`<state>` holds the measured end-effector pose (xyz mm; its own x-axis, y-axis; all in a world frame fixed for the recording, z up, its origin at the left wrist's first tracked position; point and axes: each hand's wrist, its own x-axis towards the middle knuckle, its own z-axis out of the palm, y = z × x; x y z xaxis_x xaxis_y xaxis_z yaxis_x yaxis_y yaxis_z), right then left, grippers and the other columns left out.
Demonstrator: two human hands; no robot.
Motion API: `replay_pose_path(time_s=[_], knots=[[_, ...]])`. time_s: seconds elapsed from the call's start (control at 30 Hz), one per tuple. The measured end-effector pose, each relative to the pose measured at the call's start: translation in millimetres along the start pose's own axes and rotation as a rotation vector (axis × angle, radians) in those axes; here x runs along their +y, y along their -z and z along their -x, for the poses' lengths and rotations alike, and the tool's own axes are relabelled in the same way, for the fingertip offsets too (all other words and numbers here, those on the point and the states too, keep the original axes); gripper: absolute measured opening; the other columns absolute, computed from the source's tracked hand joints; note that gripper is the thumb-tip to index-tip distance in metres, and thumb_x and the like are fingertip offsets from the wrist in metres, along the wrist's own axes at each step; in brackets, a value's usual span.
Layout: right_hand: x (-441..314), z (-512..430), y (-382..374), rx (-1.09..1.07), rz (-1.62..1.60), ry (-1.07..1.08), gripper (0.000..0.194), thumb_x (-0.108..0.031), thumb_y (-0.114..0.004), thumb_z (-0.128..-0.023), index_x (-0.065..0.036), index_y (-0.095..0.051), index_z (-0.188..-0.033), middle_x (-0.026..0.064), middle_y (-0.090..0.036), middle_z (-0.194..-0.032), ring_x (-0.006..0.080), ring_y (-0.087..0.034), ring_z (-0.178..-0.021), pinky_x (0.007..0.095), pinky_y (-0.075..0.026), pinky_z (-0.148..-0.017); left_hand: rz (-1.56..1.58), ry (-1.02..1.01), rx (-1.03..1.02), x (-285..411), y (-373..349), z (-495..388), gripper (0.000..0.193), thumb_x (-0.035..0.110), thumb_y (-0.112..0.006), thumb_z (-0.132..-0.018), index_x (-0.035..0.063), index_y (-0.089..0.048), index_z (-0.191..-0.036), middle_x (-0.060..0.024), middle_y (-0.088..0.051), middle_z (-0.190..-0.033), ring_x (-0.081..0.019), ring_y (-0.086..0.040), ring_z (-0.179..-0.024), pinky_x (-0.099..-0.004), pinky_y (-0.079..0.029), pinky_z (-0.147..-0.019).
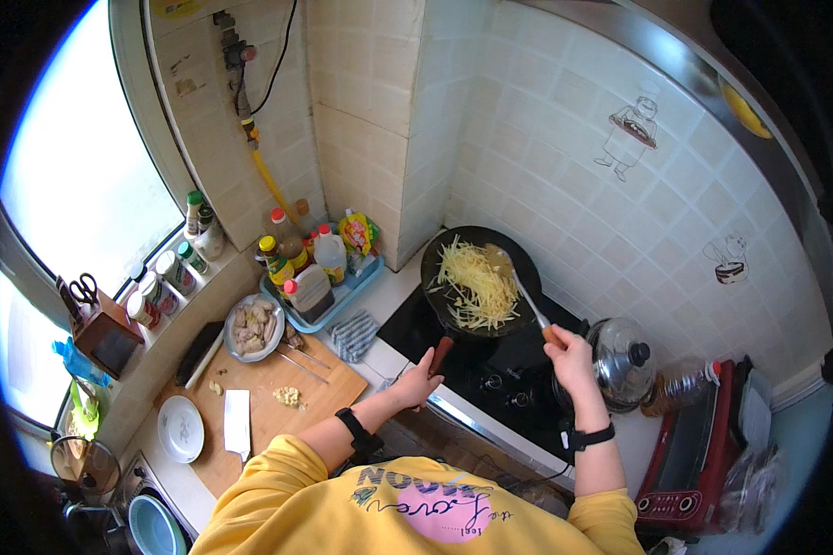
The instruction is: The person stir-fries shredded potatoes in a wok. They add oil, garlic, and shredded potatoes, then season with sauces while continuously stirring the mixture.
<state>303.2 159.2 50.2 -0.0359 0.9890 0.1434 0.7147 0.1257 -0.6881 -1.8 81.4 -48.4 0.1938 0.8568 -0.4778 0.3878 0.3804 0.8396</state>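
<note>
A black wok (pixel 434 305) stands on the left part of a black glass cooktop (pixel 545 416), full of pale yellow shredded vegetable, perhaps potato (pixel 475 284). Its reddish-brown handle (pixel 442 355) is gripped by my left hand (pixel 418 381). My right hand (pixel 573 357) is closed around the wooden grip of a metal spatula (pixel 529 298), whose blade rests among the shreds at the wok's right side. Left of the cooktop, a wooden cutting board (pixel 340 381) carries a cleaver (pixel 237 423), chopped garlic (pixel 289 396) and chopsticks (pixel 304 366). A bowl of raw meat pieces (pixel 253 327) sits at its back edge.
A blue tray (pixel 350 295) of bottles fills the back corner beside a folded cloth (pixel 354 336). Right of the cooktop are a glass-lidded pot (pixel 621 354), an oil bottle (pixel 684 388) and a red toaster oven (pixel 691 444). A white plate (pixel 180 429) lies at the left.
</note>
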Motion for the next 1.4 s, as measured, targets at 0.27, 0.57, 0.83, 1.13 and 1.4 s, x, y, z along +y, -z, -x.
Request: replay_pose_path(time_s=[0.27,0.57,0.83,1.13,1.4], knots=[[12,-97,-21,-0.106,-0.018,-0.209,0.037,-0.014,-0.075,-0.08,0.003,-0.069,-0.112,0.0198,-0.071,-0.106,0.0284,-0.069,-0.097,0.0346,-0.052,-0.086,0.001,0.0,-0.004,2,1,3,0.08,0.028,-0.054,-0.098,0.0175,0.0,-0.156,-0.0177,-0.065,-0.086,-0.022,-0.06,-0.051,-0.0349,-0.052,-0.046],[-85,-83,25,-0.48,0.565,0.619,0.022,-0.011,-0.07,-0.081,-0.012,-0.073,-0.103,0.0101,-0.06,-0.092,0.032,-0.065,-0.087,0.0426,-0.052,-0.078,-0.002,-0.02,0.008,-3,-2,0,0.081,0.028,-0.054,-0.098,0.014,0.0,-0.156,-0.0176,-0.065,-0.085,-0.0228,-0.059,-0.05,-0.0353,-0.051,-0.045],[-119,-60,51,-0.33,0.934,1.035,0.022,-0.006,-0.063,-0.078,-0.017,-0.071,-0.095,0.0022,-0.056,-0.085,0.0232,-0.061,-0.083,0.0366,-0.053,-0.066,-0.023,-0.02,0.011,0,-2,-2,0.082,0.027,-0.057,-0.097,0.0141,-0.002,-0.156,-0.0168,-0.063,-0.087,-0.0215,-0.058,-0.05,-0.035,-0.05,-0.043],[-78,-102,-44,-0.226,0.945,0.555,0.017,-0.006,-0.058,-0.081,-0.009,-0.068,-0.094,0.0118,-0.063,-0.097,0.0312,-0.065,-0.088,0.0426,-0.054,-0.072,-0.041,-0.014,0.046,5,-5,4,0.082,0.03,-0.055,-0.097,0.012,0.0,-0.156,-0.0165,-0.064,-0.076,-0.0234,-0.058,-0.046,-0.0351,-0.05,-0.044],[-71,-35,41,-0.399,0.439,0.194,0.016,-0.009,-0.065,-0.08,-0.006,-0.07,-0.095,0.0179,-0.061,-0.089,0.0384,-0.063,-0.089,0.0457,-0.05,-0.076,-0.037,0.032,0.029,0,-7,-3,0.082,0.027,-0.057,-0.097,0.011,-0.003,-0.156,-0.0185,-0.064,-0.091,-0.0225,-0.06,-0.05,-0.0345,-0.05,-0.042]])
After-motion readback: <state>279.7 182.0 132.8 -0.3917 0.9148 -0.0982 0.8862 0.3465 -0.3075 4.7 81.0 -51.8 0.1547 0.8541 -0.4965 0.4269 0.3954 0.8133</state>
